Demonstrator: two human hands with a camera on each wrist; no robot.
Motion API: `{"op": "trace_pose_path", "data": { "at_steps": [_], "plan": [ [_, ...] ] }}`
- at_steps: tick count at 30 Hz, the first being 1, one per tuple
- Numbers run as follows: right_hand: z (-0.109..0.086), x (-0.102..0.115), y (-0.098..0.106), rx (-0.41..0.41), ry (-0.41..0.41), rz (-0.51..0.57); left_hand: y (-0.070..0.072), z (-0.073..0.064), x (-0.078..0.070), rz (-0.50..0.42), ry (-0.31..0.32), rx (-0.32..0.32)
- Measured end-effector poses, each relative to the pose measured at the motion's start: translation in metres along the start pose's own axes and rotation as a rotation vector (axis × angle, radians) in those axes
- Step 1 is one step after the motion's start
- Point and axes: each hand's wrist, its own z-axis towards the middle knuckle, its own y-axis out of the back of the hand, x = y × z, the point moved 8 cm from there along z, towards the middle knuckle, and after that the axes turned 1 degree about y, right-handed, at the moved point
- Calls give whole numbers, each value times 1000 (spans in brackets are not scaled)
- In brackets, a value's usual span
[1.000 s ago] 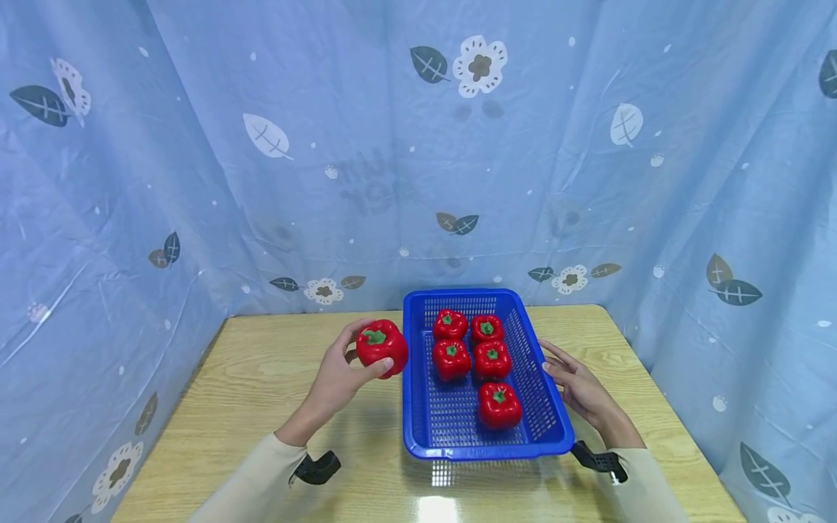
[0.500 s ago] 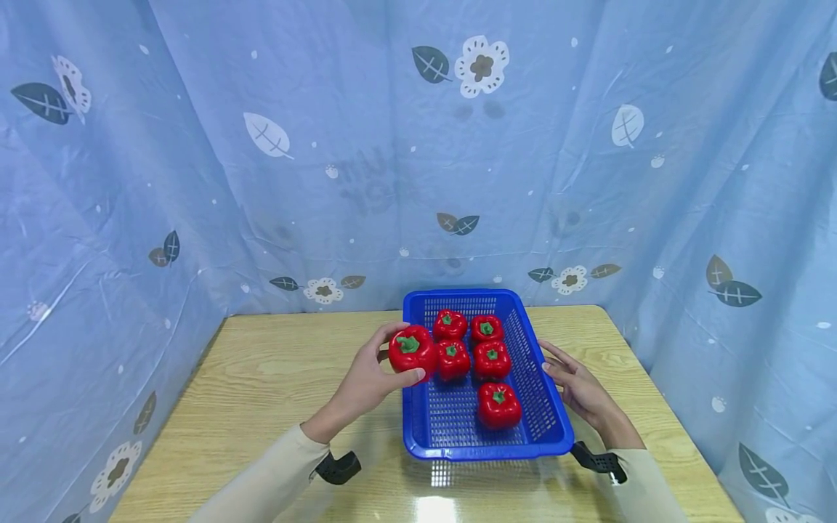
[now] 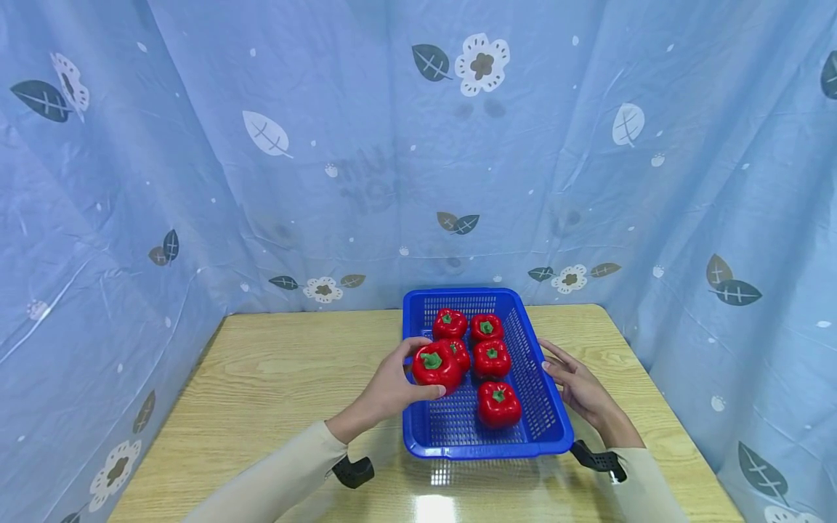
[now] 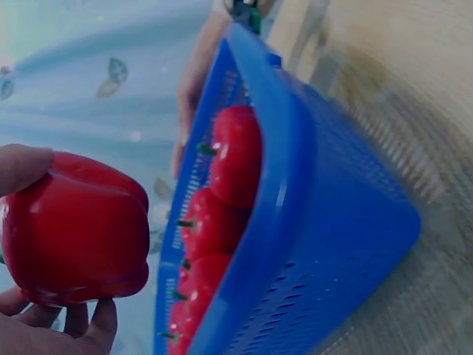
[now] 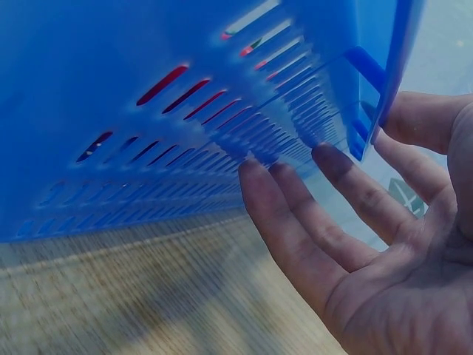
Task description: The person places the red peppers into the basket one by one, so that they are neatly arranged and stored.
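Observation:
My left hand (image 3: 391, 385) grips a red bell pepper (image 3: 437, 367) with a green stem, thumb on the near side and fingers round the far side. In the head view it overlaps the left part of a blue plastic basket (image 3: 480, 452); in the left wrist view the held pepper (image 4: 81, 229) is beside the basket's rim (image 4: 284, 148). Several other red peppers (image 3: 499, 405) sit in the basket, one partly hidden behind the held pepper. My right hand (image 3: 580, 386) holds the basket's right rim, thumb on the lip and fingertips (image 5: 255, 174) against the slotted outer wall.
The basket stands on a light wood-grain table (image 3: 288, 363). A blue curtain (image 3: 366, 181) with leaf and flower prints hangs behind the table and on both sides. Each wrist wears a black strap (image 3: 353, 472).
My left hand has carried the pepper rightward and slightly nearer, from left of the basket to over its left part. The right hand and the basket have stayed put.

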Motion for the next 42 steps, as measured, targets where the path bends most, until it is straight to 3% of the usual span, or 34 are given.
{"op": "trace_pose_path", "data": {
  "at_steps": [12,23,29,36,42],
  "plan": [
    [0,-2,2,-27,-16,10,-27,7,19,135,44,81],
    [0,-2,1,-5,-9,-6,-45,20,30,339,113,129],
    [1,-2,1,-24,-19,-5,-51,25,25,434,106,159],
    [1,-3,3,-19,-11,-8,-62,31,26,627,38,191],
    [2,-3,3,-8,-1,-9,-65,36,27,698,42,191]
  ]
}}
